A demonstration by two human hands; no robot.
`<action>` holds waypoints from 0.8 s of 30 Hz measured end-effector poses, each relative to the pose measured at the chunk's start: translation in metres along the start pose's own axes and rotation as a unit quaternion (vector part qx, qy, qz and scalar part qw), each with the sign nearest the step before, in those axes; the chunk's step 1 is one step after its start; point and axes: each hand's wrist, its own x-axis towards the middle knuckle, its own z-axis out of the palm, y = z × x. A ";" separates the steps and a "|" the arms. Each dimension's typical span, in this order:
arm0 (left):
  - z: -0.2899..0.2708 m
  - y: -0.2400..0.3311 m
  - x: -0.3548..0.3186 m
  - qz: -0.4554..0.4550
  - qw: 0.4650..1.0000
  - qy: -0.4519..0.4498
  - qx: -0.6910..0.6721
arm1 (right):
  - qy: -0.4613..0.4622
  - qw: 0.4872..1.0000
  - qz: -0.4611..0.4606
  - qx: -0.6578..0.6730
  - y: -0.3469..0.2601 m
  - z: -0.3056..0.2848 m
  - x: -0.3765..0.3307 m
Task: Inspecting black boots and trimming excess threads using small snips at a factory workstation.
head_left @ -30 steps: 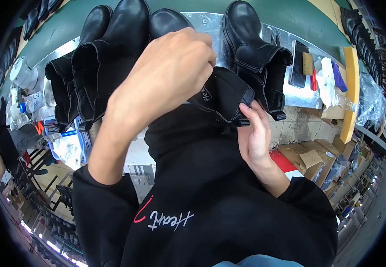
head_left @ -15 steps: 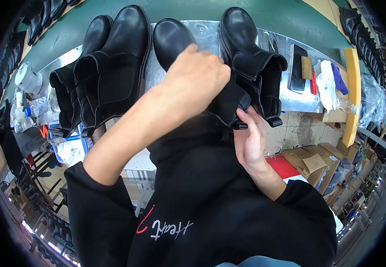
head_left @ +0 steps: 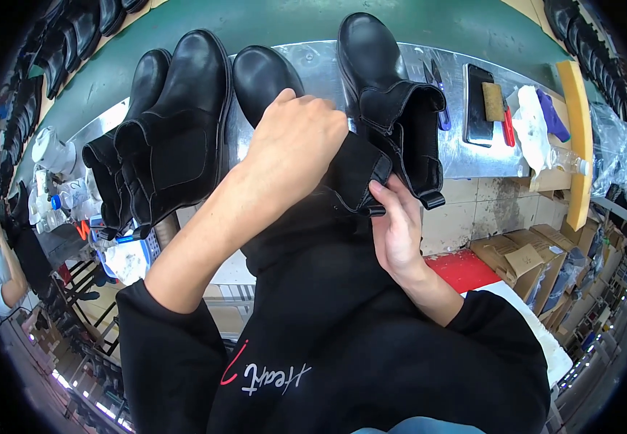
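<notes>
A black leather ankle boot (head_left: 263,78) lies in front of me, toe pointing away. Over its middle, my left hand (head_left: 300,137) is closed in a fist, knuckles up; its fingertips, and anything in them, are hidden. My right hand (head_left: 398,223) grips the edge of the boot's shaft near the pull tab, thumb on the upper side. Close on the right lies another black boot (head_left: 375,54), its shaft gaping. Two more, a nearer boot (head_left: 197,79) and a partly covered boot (head_left: 148,79), lie side by side at the left.
On the metal bench top (head_left: 451,163) at right lie blue-handled scissors (head_left: 440,98), a phone (head_left: 478,105), a tan block (head_left: 493,101), a red-handled tool (head_left: 508,129) and a white cloth (head_left: 532,130). A yellow bar (head_left: 578,145) edges it. Bottles (head_left: 67,192) stand left; cardboard boxes (head_left: 523,260) sit lower right.
The view has shifted slightly, so the boots sit a little further left and the scissors show more fully. My left fist stays over the boot and my right hand keeps its grip.
</notes>
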 end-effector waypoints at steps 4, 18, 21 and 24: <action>0.002 0.002 0.000 0.002 1.000 0.007 0.015 | -0.011 1.000 -0.022 -0.001 0.002 -0.003 0.001; -0.018 -0.014 0.001 -0.102 0.860 0.180 -0.467 | 0.041 0.999 -0.008 0.005 0.001 0.000 -0.002; -0.026 -0.019 0.009 -0.100 0.740 0.222 -0.627 | -0.011 0.999 -0.045 0.023 -0.003 0.001 -0.004; -0.034 -0.030 0.020 -0.101 0.703 0.299 -0.638 | 0.003 0.999 -0.041 -0.007 0.003 -0.010 -0.002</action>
